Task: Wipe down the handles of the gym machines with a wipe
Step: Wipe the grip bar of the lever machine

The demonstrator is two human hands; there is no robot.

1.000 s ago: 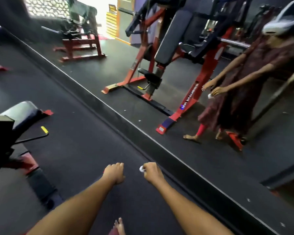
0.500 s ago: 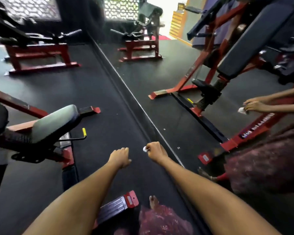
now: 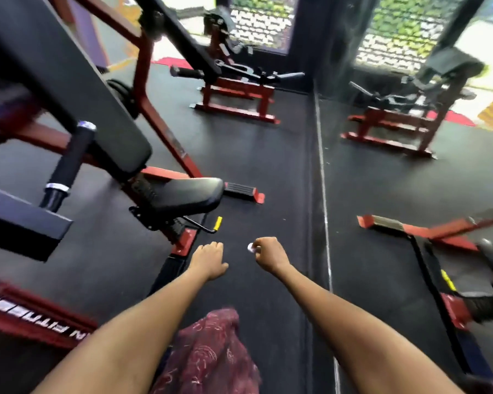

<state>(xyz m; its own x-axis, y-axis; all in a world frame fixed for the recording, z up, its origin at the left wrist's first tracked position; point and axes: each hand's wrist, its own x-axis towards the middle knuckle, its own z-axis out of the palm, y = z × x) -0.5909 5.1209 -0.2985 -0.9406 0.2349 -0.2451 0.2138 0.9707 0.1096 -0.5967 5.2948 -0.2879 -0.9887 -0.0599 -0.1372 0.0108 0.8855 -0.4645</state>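
The right hand (image 3: 269, 253) pinches a balled wipe (image 3: 250, 247); the left hand (image 3: 208, 258), loosely curled, holds nothing. The nearest handle (image 3: 70, 163) stands left of the seat (image 3: 188, 194). Best to unfold the wipe, wrap that grip, and stroke along its length.

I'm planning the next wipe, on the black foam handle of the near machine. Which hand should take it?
The right hand, probably: its fingers already pinch the wipe. The left hand holds nothing, though it is on the side of the black foam handle, so the right must reach across.
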